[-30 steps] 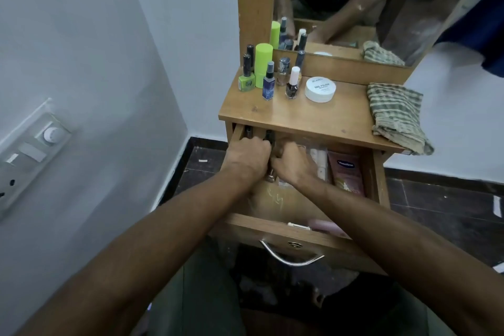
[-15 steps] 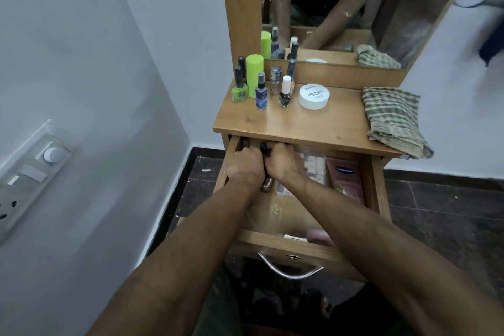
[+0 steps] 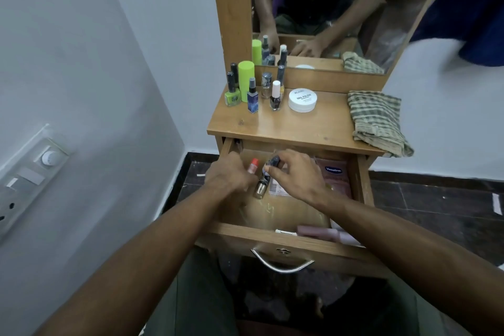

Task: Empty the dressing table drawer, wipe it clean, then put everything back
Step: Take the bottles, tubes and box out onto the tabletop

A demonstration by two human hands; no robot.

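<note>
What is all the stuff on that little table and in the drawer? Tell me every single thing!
bottles: about seven, green, blue, clear and dark, standing at the left back of the tabletop
round tub: one, white, on the tabletop beside the bottles
cloth: one, striped green and cream, on the right edge of the tabletop
mirror: one, wood-framed, behind the tabletop
drawer: one, wooden, pulled open, metal handle in front
pink packet: one, at the right of the drawer
pink things: blurred, at the front right corner of the drawer
switch panel: one, grey, on the left wall
left hand: holds a small red-capped thing
right hand: pinches small bottles over the drawer
</note>
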